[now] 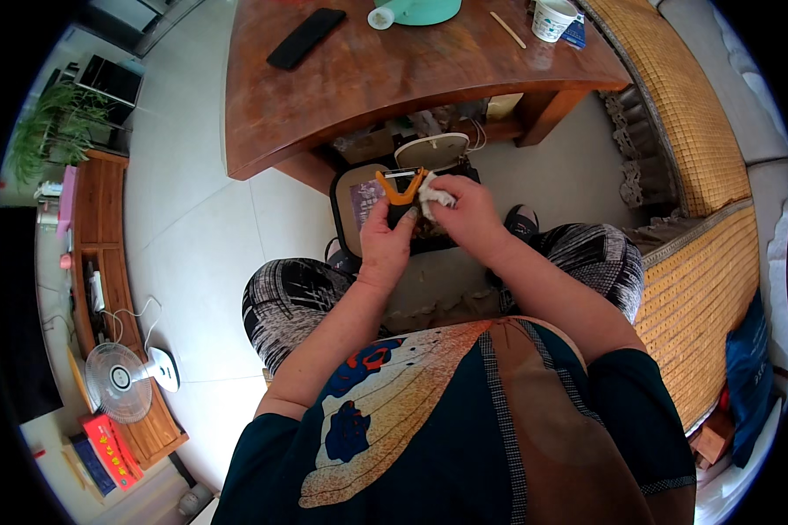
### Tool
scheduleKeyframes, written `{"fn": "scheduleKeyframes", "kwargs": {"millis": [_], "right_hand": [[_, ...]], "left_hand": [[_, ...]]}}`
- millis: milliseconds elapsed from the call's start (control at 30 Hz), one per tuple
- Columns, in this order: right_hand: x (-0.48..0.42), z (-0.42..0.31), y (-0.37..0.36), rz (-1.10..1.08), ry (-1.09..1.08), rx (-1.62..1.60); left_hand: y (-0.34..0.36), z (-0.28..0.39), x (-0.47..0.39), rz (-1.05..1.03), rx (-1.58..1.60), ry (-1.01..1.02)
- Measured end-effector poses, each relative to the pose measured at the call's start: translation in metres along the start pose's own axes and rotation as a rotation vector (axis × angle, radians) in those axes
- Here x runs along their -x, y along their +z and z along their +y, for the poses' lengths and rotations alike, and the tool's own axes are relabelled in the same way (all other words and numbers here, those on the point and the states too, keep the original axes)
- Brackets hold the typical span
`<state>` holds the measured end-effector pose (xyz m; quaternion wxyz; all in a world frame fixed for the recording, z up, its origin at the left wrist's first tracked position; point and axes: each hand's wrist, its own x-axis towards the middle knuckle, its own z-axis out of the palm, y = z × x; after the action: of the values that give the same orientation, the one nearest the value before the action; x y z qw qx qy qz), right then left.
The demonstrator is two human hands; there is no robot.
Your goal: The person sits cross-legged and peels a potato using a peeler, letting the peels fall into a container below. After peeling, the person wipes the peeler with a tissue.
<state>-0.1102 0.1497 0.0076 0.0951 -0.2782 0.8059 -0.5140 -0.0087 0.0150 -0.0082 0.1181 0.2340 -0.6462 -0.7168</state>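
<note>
A Y-shaped peeler (pixel 402 191) with an orange head and a dark handle is held upright in my left hand (pixel 386 239), thumb against the handle. Its metal blade spans the two prongs at the top. My right hand (pixel 471 213) pinches a crumpled white tissue or cloth (pixel 435 195) close beside the right prong; whether it touches the prong I cannot tell. Below both hands is a bin (pixel 337 216) with a black rim, its opening partly covered by a brown panel bearing printed paper (pixel 363 197). The bin's contents are mostly hidden by my hands.
Ahead stands a wooden table (pixel 368 85) carrying a black phone-like object (pixel 306 38), a green container (pixel 427 12), a wooden stick (pixel 507 30) and a paper cup (pixel 553 20). A mat-covered sofa (pixel 702 308) is on the right. An electric fan (pixel 119 380) stands left.
</note>
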Motion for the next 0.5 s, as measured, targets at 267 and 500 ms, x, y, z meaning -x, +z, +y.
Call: {"fn": "scheduleKeyframes", "kwargs": {"millis": [267, 500], "right_hand": [[0.008, -0.026, -0.004, 0.027, -0.235, 0.066], [0.006, -0.023, -0.006, 0.097, -0.217, 0.082]], "left_hand": [[-0.008, -0.031, -0.005, -0.039, -0.203, 0.068], [-0.005, -0.023, -0.004, -0.023, -0.38, 0.049]]}}
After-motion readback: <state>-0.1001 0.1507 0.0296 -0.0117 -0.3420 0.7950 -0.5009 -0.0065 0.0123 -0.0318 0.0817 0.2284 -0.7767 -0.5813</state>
